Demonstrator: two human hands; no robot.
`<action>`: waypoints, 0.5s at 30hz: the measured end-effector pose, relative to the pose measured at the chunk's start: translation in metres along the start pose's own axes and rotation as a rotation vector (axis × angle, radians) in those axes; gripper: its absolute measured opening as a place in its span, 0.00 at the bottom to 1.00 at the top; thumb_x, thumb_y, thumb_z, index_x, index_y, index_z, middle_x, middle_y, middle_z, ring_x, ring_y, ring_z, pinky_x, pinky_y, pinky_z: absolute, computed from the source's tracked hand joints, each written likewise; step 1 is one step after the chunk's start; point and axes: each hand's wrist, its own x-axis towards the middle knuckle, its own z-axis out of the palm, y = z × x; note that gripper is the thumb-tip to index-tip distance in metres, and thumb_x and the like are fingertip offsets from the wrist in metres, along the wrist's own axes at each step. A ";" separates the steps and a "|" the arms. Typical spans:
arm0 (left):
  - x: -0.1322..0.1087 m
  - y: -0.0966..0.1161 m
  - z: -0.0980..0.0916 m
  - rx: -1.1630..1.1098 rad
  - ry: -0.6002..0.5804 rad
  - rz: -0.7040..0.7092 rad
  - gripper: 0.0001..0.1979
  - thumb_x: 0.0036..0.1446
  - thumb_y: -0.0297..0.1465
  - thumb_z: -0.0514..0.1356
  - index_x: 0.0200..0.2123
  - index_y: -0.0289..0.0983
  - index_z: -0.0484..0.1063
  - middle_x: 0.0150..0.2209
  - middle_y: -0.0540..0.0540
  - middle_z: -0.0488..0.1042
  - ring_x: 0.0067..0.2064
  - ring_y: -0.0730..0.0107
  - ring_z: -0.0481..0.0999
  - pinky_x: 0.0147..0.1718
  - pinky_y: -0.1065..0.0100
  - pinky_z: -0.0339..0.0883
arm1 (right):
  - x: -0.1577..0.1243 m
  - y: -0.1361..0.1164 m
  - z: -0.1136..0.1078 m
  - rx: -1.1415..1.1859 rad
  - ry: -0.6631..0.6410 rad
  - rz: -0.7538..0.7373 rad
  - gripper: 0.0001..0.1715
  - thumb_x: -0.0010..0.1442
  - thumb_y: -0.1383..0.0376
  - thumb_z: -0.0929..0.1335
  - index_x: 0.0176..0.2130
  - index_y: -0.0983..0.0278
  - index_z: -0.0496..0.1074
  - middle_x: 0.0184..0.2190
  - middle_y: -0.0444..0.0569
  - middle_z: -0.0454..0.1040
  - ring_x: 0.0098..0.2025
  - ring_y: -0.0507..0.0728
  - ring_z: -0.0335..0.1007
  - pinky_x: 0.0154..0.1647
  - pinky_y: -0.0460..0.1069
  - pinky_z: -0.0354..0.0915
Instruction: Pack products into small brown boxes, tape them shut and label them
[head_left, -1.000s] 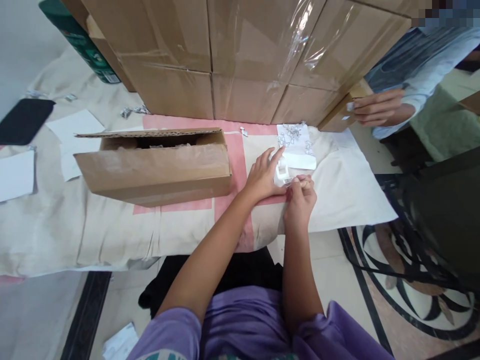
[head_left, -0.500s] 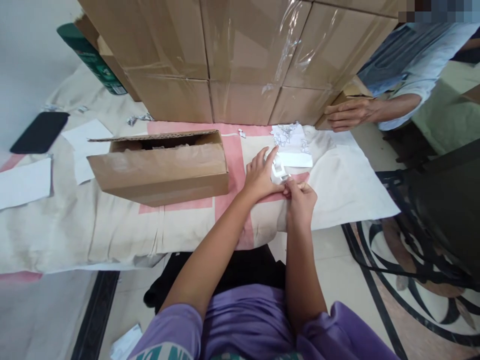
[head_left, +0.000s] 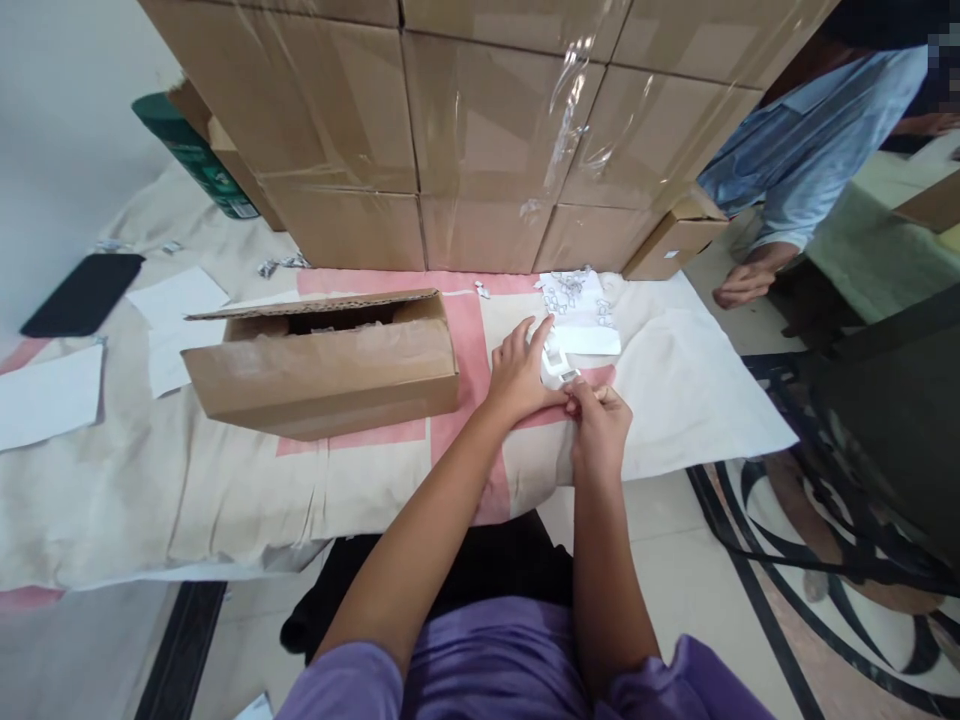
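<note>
My left hand (head_left: 519, 375) is wrapped round a small white tape dispenser (head_left: 555, 362) on the covered table, thumb and fingers on its left side. My right hand (head_left: 600, 412) is closed in a pinch at the dispenser's near right end. What lies between its fingertips is too small to make out. Just beyond the dispenser is a white sheet with small cut pieces (head_left: 577, 300), bearing blue outlines. To the left of my hands stands a cardboard box (head_left: 330, 375) with its top flaps raised.
Taped cartons (head_left: 487, 120) form a tall stack at the back. A small carton (head_left: 667, 245) leans at its right end, near a co-worker's hand (head_left: 754, 278). A dark phone (head_left: 82, 293), white papers (head_left: 52, 395) and a green container (head_left: 195, 155) occupy the left side.
The co-worker's hand has let go of the small carton and drawn back to the right. My two hands stay at the tape dispenser with hardly any change. The view has tilted slightly upward.
</note>
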 end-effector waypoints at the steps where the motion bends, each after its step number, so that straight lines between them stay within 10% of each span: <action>1: 0.000 0.000 0.000 -0.002 -0.004 -0.004 0.59 0.45 0.46 0.72 0.74 0.45 0.45 0.74 0.36 0.48 0.73 0.44 0.52 0.66 0.46 0.52 | 0.000 -0.001 0.000 -0.007 -0.004 0.009 0.25 0.51 0.61 0.78 0.17 0.60 0.61 0.17 0.41 0.69 0.29 0.53 0.71 0.36 0.49 0.66; 15: 0.001 0.001 0.002 -0.010 0.002 -0.017 0.58 0.43 0.46 0.72 0.74 0.45 0.47 0.74 0.38 0.48 0.72 0.44 0.52 0.67 0.48 0.51 | 0.003 0.002 -0.005 -0.136 -0.086 -0.042 0.24 0.53 0.64 0.76 0.20 0.61 0.60 0.16 0.38 0.67 0.24 0.50 0.62 0.35 0.48 0.62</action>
